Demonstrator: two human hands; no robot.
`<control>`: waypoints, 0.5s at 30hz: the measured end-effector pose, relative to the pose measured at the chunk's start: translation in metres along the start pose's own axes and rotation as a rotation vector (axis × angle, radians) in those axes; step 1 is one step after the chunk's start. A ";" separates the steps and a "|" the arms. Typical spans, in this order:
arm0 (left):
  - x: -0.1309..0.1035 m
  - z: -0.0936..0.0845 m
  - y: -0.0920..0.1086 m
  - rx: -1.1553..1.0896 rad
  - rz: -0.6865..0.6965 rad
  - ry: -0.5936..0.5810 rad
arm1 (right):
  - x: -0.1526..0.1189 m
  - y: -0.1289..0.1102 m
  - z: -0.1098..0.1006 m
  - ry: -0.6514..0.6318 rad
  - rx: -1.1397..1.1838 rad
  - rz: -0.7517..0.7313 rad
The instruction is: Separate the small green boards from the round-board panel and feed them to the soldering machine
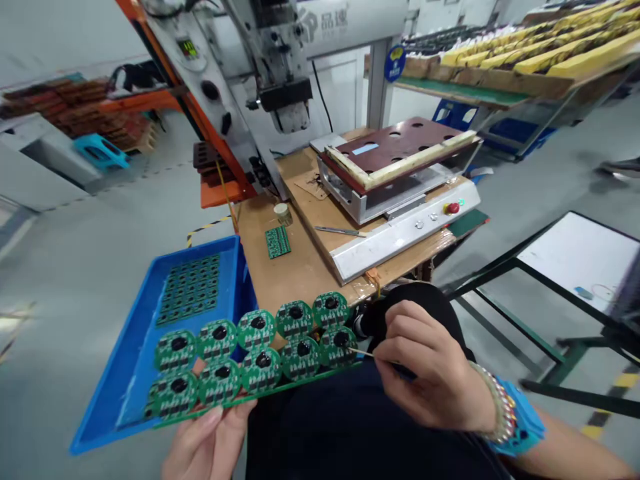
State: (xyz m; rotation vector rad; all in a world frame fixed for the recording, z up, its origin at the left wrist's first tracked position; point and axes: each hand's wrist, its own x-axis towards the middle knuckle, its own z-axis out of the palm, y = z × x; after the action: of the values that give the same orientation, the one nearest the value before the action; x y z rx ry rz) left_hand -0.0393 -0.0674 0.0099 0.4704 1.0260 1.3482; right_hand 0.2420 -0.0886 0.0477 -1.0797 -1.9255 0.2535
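Note:
A panel of round green circuit boards (260, 369), each with a black blob near its middle, is tilted toward me over my lap. My left hand (213, 437) grips its near edge at the left, thumb on top and the other fingers partly hidden beneath. In my right hand (430, 370) a thin pale stick (363, 352) is pinched between thumb and fingers. Its tip meets or hovers at the black blob of the board at the panel's near right corner; I cannot tell whether they touch. A blue wristband and beads circle my right wrist.
To the left, a blue tray (113, 393) holds another panel (190, 287). On the wooden worktable (267, 280) lie a small green board (277, 241), a small jar (283, 213) and a slim knife-like tool (340, 231). A press machine (287, 100) stands behind a brown fixture plate (400, 143).

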 end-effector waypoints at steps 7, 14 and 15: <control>0.003 0.006 0.001 0.046 0.060 0.023 | -0.002 0.002 -0.004 0.012 -0.013 0.010; 0.003 -0.004 -0.003 0.088 0.028 0.013 | 0.002 0.003 -0.009 0.122 -0.066 0.058; 0.003 -0.006 -0.004 0.084 0.010 0.019 | 0.003 0.003 -0.009 0.139 -0.070 0.058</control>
State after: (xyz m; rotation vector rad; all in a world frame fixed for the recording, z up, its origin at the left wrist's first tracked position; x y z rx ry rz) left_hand -0.0426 -0.0676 0.0027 0.5277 1.1003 1.3245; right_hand 0.2504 -0.0865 0.0527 -1.1703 -1.7925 0.1400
